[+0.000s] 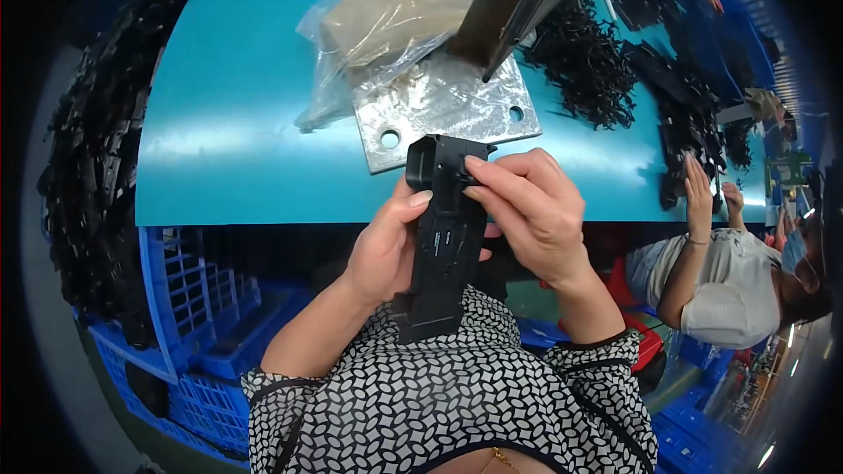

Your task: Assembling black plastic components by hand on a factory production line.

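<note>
A long black plastic housing [443, 237] is held upright in front of my chest, its hollow end tipped toward the table. My left hand [384, 246] grips it from the left side, thumb on its edge and fingers wrapped behind. At the upper right of the housing, my right hand [536, 211] pinches a small black part [465, 171] against the surface between thumb and forefinger. That part is mostly covered by the fingertips, so its shape cannot be made out. Just beyond lies a metal plate [448, 110] with round holes at its corners.
A clear plastic bag [395, 9] with brown contents overlaps the plate, beside a dark upright metal column [509, 4]. Small black parts [584, 66] are heaped at right. Black pieces [105, 167] fill the far left above blue crates [198, 298]. A co-worker [729, 290] sits at right.
</note>
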Motion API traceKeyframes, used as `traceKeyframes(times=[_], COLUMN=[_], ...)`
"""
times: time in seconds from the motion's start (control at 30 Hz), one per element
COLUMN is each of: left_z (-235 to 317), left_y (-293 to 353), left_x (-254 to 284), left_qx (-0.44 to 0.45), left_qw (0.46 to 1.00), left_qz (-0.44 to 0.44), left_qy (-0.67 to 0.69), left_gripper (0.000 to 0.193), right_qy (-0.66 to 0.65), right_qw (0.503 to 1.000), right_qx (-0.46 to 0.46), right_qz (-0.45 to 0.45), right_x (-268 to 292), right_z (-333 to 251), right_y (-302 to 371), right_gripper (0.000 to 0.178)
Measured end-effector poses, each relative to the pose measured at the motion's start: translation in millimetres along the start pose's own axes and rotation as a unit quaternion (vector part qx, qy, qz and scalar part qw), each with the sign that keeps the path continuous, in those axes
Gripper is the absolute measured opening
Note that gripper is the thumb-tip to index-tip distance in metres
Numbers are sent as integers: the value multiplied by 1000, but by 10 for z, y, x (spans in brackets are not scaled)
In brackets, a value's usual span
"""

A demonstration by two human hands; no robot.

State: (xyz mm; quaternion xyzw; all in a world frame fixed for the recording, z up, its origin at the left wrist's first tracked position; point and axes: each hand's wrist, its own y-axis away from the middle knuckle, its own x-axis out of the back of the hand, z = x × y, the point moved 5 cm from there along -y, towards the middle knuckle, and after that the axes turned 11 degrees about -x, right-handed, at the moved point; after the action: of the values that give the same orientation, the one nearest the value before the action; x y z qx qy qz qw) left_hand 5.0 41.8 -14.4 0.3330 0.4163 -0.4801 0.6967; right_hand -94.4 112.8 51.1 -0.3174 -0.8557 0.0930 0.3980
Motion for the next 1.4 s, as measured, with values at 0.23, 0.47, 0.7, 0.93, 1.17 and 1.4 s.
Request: traceKeyframes(times=[0.23, 0.47, 0.7, 0.93, 1.17, 1.4], left_z=[-91, -126, -115, -70, -121, -193], left_y=[14, 52, 41, 57, 103, 141], left_x=[-30, -37, 1, -25, -33, 51], left_qx=[16, 20, 13, -19, -31, -21], left_qw=[999, 999, 999, 999, 998, 998], left_qz=[-4, 10, 25, 48, 59, 39], left_qy=[29, 26, 28, 8, -15, -48], left_gripper=[46, 44, 34, 34, 35, 37], right_qy=[29, 52, 67, 74, 54, 35], right_qw=[998, 996, 992, 992, 993, 994], right_qx=[35, 55, 91, 97, 101, 97], right_qz=[32, 50, 52, 13, 21, -20], right_x=[-60, -62, -65, -60, -48, -56], right_z=[-26, -37, -61, -87, -77, -34], right_y=[57, 89, 108, 96, 147, 190], right_gripper=[31, 34, 37, 37, 32, 26])
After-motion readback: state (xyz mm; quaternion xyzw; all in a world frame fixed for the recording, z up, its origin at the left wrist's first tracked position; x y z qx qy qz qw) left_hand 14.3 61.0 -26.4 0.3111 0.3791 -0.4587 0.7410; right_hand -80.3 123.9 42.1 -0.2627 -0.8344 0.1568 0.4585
